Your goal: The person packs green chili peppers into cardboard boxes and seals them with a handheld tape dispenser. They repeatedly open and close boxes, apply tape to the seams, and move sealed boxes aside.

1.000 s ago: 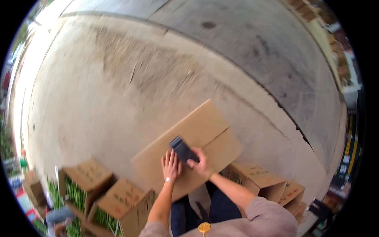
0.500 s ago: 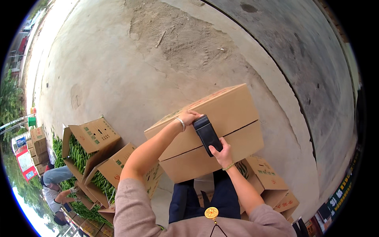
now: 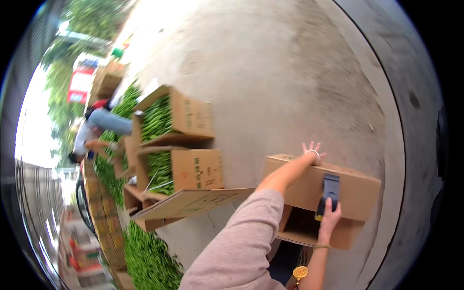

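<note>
A brown cardboard box (image 3: 358,193) lies at the lower right, with a dark opening showing along its near side. At the box's far edge, my left hand (image 3: 313,151) has its fingers spread and holds nothing; a bracelet circles that wrist. My right hand (image 3: 331,215) grips a black hand-held tool (image 3: 331,186) with a bit of yellow at its lower end, held against the box's upper panel.
Open cartons (image 3: 198,169) packed with long green peppers (image 3: 156,120) stand at my left, near a loose pepper heap (image 3: 147,256). Behind them a co-worker (image 3: 104,122) bends over the produce. Stacked boxes (image 3: 101,217) line the left side. Concrete floor (image 3: 261,82) spreads ahead.
The view has swung left. My left hand has left the tool, its fingers now spreading at the box's far edge. The box has a dark gap open along its near side.
</note>
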A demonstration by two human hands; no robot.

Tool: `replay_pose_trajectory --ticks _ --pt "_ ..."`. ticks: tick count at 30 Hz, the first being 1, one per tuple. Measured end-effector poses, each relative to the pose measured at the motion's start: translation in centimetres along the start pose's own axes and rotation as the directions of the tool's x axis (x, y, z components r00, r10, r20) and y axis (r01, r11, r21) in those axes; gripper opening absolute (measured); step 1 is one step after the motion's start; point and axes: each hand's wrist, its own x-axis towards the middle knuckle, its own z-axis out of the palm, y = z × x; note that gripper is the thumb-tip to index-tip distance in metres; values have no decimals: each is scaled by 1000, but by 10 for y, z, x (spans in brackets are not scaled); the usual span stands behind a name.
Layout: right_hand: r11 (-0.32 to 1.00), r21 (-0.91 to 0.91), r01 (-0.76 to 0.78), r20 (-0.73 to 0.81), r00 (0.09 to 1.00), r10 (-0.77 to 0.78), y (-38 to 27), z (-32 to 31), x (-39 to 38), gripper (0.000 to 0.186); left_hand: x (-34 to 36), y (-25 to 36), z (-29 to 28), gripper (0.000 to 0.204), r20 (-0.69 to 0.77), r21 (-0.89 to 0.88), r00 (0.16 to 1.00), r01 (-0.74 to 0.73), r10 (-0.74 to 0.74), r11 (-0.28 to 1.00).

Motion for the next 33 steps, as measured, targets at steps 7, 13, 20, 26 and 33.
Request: replay_pose_trajectory --ticks 7,13,20,26,33 --pt "984 176 4 125 992 -27 28 -11 25 45 -259 -41 77 75 -603 -218 735 -527 311 821" --pt "993 110 32 215 975 -55 59 7 39 56 -470 -7 315 53 -655 -747 432 -249 -620 616" --pt "991 -127 40 455 890 22 -1 10 4 63 -459 107 533 50 166 -935 600 -156 -782 -318" --pt "940 -284 187 692 719 66 -21 65 -97 66 -410 167 597 53 334 -899 505 -84 -796 -431" --pt "912 -298 281 788 611 69 -35 109 -131 70 -462 123 552 32 435 -687 64 -621 -898 -377"
